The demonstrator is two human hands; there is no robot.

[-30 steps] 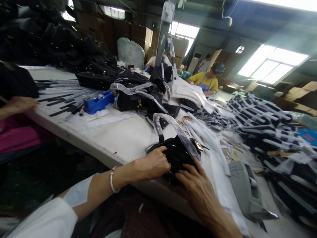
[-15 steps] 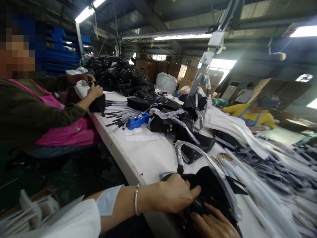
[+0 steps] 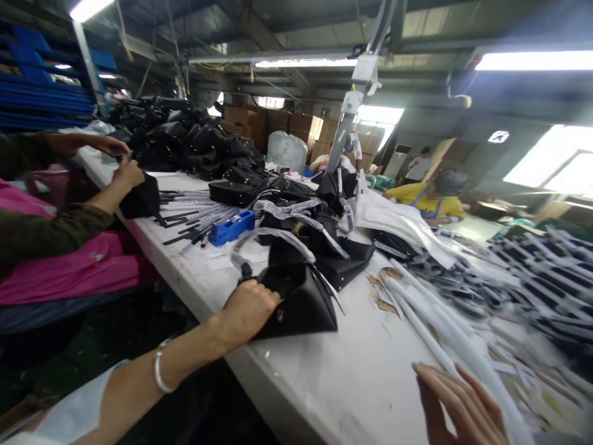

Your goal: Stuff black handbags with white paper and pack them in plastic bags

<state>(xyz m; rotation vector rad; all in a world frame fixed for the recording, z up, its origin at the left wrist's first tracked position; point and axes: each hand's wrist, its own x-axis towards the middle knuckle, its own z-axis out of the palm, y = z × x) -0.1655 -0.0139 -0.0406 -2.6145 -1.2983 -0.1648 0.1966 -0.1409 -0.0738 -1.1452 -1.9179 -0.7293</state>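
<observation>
A black handbag (image 3: 301, 306) with a plastic-wrapped handle (image 3: 282, 235) stands at the near edge of the white table. My left hand (image 3: 252, 309) is closed on the bag's upper rim at its left side; a small metal fitting shows below my fingers. Well to the right, my right hand (image 3: 458, 402) is over the table with fingers stretched and nothing in them. Just behind the held bag lie more black handbags (image 3: 343, 262), their straps wrapped in clear plastic.
A blue tape dispenser (image 3: 231, 227) sits beside a row of wrapped straps (image 3: 189, 213). Black bags (image 3: 176, 136) are heaped farther back. A co-worker in a pink apron handles a black bag (image 3: 141, 198) at left. White rolls (image 3: 430, 324) and bundled straps (image 3: 546, 284) lie right.
My left hand has moved the handbag forward and left onto the table. My right hand has let go of it and moved away right. The view has turned right.
</observation>
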